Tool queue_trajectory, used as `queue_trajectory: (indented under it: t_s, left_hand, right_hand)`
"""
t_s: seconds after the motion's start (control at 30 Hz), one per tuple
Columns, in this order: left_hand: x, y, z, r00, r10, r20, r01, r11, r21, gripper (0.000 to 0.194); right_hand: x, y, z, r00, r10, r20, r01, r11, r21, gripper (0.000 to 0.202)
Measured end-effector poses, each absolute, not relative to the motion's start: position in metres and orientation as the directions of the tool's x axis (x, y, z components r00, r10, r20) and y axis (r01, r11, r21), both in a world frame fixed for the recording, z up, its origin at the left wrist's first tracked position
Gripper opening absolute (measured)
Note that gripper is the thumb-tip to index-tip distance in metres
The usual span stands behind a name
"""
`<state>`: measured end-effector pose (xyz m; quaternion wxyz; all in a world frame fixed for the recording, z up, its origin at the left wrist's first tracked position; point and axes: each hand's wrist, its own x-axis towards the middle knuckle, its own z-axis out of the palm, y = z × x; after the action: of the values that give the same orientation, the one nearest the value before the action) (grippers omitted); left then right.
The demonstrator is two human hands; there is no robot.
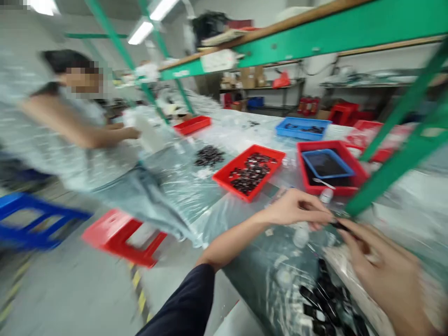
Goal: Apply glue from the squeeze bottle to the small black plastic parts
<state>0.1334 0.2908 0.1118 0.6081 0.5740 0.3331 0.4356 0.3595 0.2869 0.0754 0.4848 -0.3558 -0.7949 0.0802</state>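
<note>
My left hand [297, 210] reaches across the plastic-covered table [266, 266], fingers pinched together at a small black part [340, 226]. My right hand [388, 275] comes in from the lower right and its fingertips meet the same black part. Blur hides which hand bears it. A heap of black parts [325, 303] lies below my hands on the plastic sheet. A small clear bottle [326, 195] stands just beyond my left hand.
A red tray [224, 179] of black parts, a red tray [357, 175] holding a blue tray, and a blue tray [303, 128] sit farther back. A green frame post [395, 163] slants at right. A co-worker [80, 135] sits at left; red stool [122, 235] on the floor.
</note>
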Motion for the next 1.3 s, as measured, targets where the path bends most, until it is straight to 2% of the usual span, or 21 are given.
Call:
queue_trajectory:
  t_s: [0.03, 0.13, 0.23, 0.53, 0.63, 0.73, 0.83, 0.9, 0.97, 1.03, 1.13, 1.3]
  left_hand:
    - [0.134, 0.29, 0.113, 0.382, 0.92, 0.091, -0.137, -0.041, 0.99, 0.04]
    - [0.131, 0.294, 0.115, 0.327, 0.943, 0.061, -0.12, -0.023, 0.993, 0.04]
    - [0.13, 0.298, 0.114, 0.327, 0.944, 0.051, -0.12, -0.012, 0.993, 0.038]
    - [0.142, 0.294, 0.113, 0.315, 0.948, 0.045, -0.172, 0.01, 0.985, 0.038]
    - [0.148, 0.293, 0.111, 0.269, 0.962, 0.039, -0.208, 0.019, 0.978, 0.038]
    - [0.154, 0.291, 0.107, 0.182, 0.98, 0.082, -0.207, -0.043, 0.977, 0.037]
    - [0.155, 0.29, 0.103, 0.081, 0.971, 0.223, -0.039, -0.221, 0.975, 0.033]
    - [0.152, 0.289, 0.103, 0.086, 0.914, 0.395, 0.18, -0.405, 0.897, 0.033]
    - [0.147, 0.289, 0.103, 0.204, 0.816, 0.541, 0.383, -0.575, 0.723, 0.048]
    - [0.142, 0.289, 0.104, 0.341, 0.729, 0.594, 0.487, -0.677, 0.552, 0.064]
    - [0.137, 0.292, 0.101, 0.414, 0.667, 0.619, 0.544, -0.727, 0.419, 0.063]
    - [0.14, 0.298, 0.093, 0.399, 0.566, 0.721, 0.576, -0.767, 0.283, 0.051]
  right_hand:
    - [0.354, 0.279, 0.085, -0.299, 0.619, 0.726, 0.444, 0.764, -0.468, 0.024]
    - [0.342, 0.275, 0.097, -0.314, 0.654, 0.688, 0.411, 0.747, -0.523, 0.028]
    - [0.34, 0.277, 0.097, -0.301, 0.687, 0.662, 0.447, 0.715, -0.538, 0.026]
    - [0.343, 0.272, 0.099, -0.31, 0.675, 0.67, 0.459, 0.723, -0.516, 0.03]
    - [0.342, 0.274, 0.096, -0.277, 0.691, 0.668, 0.465, 0.705, -0.536, 0.031]
    - [0.337, 0.277, 0.092, -0.204, 0.773, 0.601, 0.402, 0.626, -0.668, 0.027]
    - [0.332, 0.283, 0.087, -0.148, 0.909, 0.391, 0.173, 0.413, -0.894, 0.021]
    - [0.329, 0.288, 0.085, -0.161, 0.963, 0.217, -0.029, 0.215, -0.976, 0.026]
    - [0.328, 0.292, 0.085, -0.193, 0.978, 0.077, -0.184, 0.041, -0.982, 0.031]
    - [0.328, 0.293, 0.087, -0.213, 0.977, -0.003, -0.279, -0.064, -0.958, 0.033]
    - [0.328, 0.292, 0.091, -0.216, 0.976, -0.04, -0.324, -0.11, -0.94, 0.036]
    - [0.327, 0.292, 0.088, -0.229, 0.973, -0.015, -0.294, -0.084, -0.952, 0.039]
